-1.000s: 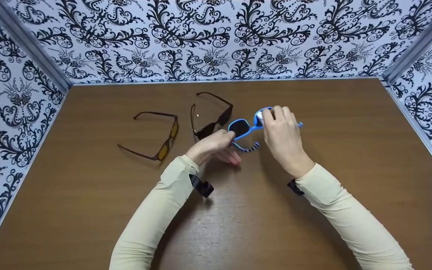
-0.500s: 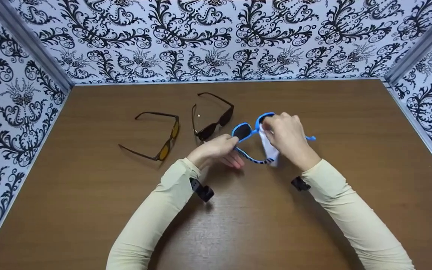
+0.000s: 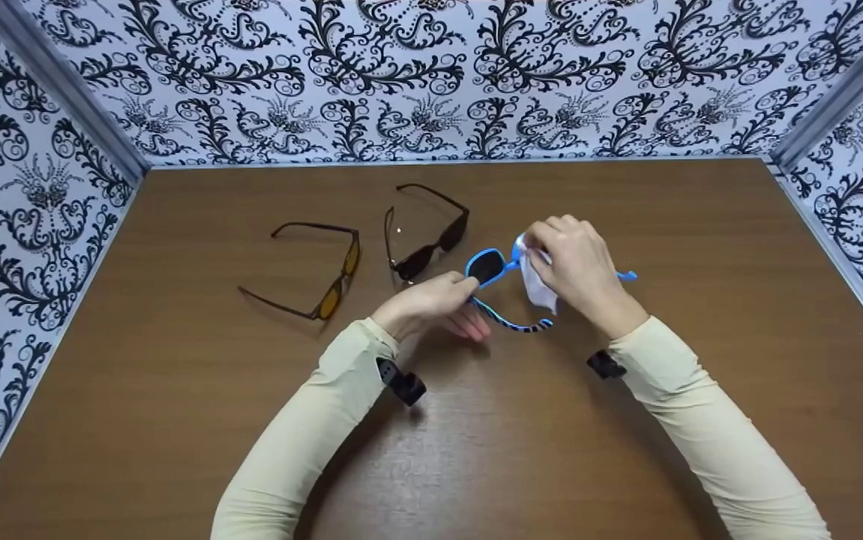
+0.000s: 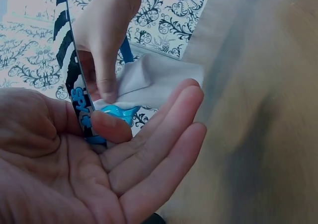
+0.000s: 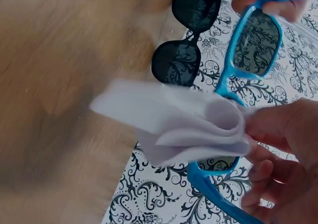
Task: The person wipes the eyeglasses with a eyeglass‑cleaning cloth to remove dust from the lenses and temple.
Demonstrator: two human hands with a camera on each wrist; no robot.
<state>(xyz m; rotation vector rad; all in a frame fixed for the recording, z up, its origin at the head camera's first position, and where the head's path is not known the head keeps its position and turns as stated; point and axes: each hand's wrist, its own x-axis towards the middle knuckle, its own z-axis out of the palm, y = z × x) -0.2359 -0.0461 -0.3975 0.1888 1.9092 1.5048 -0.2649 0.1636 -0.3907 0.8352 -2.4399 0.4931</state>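
Note:
Blue-framed sunglasses [image 3: 486,267] with dark lenses and a black-and-white striped temple [image 4: 67,50] are held up in front of me. My left hand [image 3: 431,300] pinches them with thumb and finger at the corner by that temple, its other fingers stretched out. With my right hand [image 3: 573,255] I pinch a white cloth [image 3: 538,281] against the other lens. In the right wrist view the folded cloth [image 5: 174,119] hangs from my fingertips and covers much of that lens. The other blue temple [image 3: 627,276] sticks out beyond my right hand.
Black sunglasses [image 3: 431,247] lie unfolded on the wooden table [image 3: 476,450], just behind my left hand. Left of them are dark-framed glasses with yellow lenses [image 3: 331,296], also unfolded. A patterned wall [image 3: 431,82] borders the back of the table.
The blue sunglasses have shifted slightly right and down. My right hand has moved over the far lens, down and then back up a little, and more of the cloth shows below it.

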